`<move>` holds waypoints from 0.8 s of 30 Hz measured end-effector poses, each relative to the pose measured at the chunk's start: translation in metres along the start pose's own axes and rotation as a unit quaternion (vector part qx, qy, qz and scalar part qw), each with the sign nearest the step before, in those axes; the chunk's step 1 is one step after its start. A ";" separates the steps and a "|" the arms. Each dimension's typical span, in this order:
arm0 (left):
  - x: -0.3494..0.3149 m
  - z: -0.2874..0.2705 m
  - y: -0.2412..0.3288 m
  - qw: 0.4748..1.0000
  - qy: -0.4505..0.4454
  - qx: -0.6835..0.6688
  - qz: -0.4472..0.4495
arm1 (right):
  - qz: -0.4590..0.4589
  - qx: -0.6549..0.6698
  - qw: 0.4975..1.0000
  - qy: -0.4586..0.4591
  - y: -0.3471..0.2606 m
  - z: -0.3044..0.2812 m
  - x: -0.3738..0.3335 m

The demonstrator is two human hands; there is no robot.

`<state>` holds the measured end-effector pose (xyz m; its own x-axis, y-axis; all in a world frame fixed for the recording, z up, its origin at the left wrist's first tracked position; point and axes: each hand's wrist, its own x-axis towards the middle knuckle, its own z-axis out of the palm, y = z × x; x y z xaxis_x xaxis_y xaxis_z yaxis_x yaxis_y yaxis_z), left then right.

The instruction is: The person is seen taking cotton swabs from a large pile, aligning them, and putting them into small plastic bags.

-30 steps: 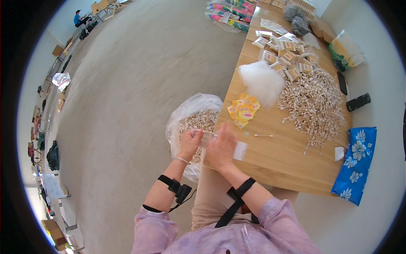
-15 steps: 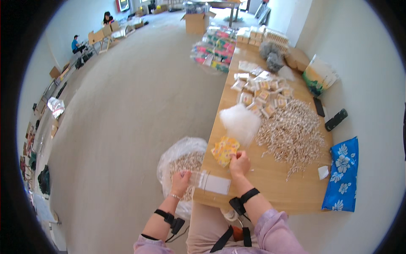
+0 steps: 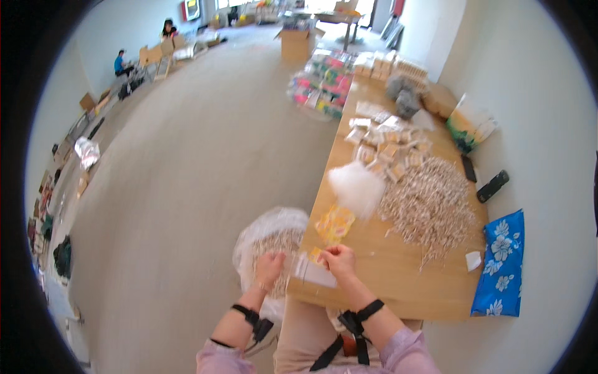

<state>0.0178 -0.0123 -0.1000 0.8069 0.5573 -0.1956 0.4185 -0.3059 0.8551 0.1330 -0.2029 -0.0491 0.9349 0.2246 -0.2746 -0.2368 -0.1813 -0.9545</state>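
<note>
Over the table's near left corner, my right hand (image 3: 338, 260) pinches a small yellow card (image 3: 316, 254). Beneath that card lies a flat clear plastic bag (image 3: 303, 265) with a white rectangle (image 3: 319, 275) showing at its right part. My left hand (image 3: 270, 268) is closed at the bag's left end, out past the table edge, though the film between its fingers is faint. Just beyond my right hand rests a loose pile of yellow patterned cards (image 3: 335, 224). Behind them sits a heap of clear plastic bags (image 3: 357, 187).
A large heap of short white-tipped sticks (image 3: 430, 202) covers the table's middle right. Farther back lie several filled packets (image 3: 389, 146). A blue flowered pouch (image 3: 501, 265) and a black bottle (image 3: 493, 186) line the wall side. An open sack of sticks (image 3: 274, 240) stands left of the table.
My right hand has come away from the yellow pile toward me, bringing one small yellow card over the clear bag. My left hand stays near the same place. The view has shifted slightly.
</note>
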 end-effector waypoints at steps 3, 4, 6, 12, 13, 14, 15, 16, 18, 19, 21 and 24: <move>0.006 0.000 0.024 1.000 0.008 0.013 0.017 | -0.020 -0.033 0.997 -0.074 0.005 0.010 -0.006; 0.010 -0.004 0.028 1.000 0.011 -0.009 0.020 | -0.002 -0.018 0.996 -0.089 -0.001 0.014 -0.005; 0.008 -0.001 0.024 0.999 0.012 -0.030 0.015 | 0.027 -0.005 0.994 -0.103 -0.006 0.016 -0.014; -0.002 0.002 0.023 0.971 -0.010 -0.237 -0.026 | 0.061 -0.026 0.992 -0.103 -0.019 0.020 -0.022; -0.005 0.002 0.021 0.970 -0.011 -0.243 -0.027 | 0.067 -0.022 0.992 -0.102 -0.022 0.019 -0.023; -0.006 0.002 0.019 0.968 -0.013 -0.248 -0.027 | 0.072 -0.018 0.992 -0.101 -0.025 0.018 -0.024; -0.006 0.001 0.017 0.968 -0.012 -0.247 -0.028 | 0.072 -0.018 0.992 -0.103 -0.028 0.018 -0.025; -0.008 0.002 0.019 0.972 -0.006 -0.234 -0.025 | 0.082 -0.012 0.990 -0.111 -0.033 0.015 -0.026; -0.009 0.003 0.020 0.975 0.000 -0.221 -0.023 | 0.094 -0.007 0.988 -0.120 -0.034 0.015 -0.026; -0.008 0.003 0.021 0.973 0.000 -0.229 -0.026 | 0.090 -0.033 0.987 -0.131 -0.034 0.017 -0.025; -0.008 0.003 0.021 0.971 0.001 -0.237 -0.029 | 0.087 -0.059 0.984 -0.143 -0.033 0.021 -0.025; -0.007 0.003 0.025 0.972 0.001 -0.234 -0.026 | 0.082 -0.092 0.983 -0.139 -0.026 0.029 -0.020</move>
<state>0.0239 -0.0259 -0.0783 0.7887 0.5647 -0.2431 0.2222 0.1068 0.9691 0.1130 -0.1747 -0.0219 0.7738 0.4270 -0.4679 -0.3021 -0.4006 -0.8650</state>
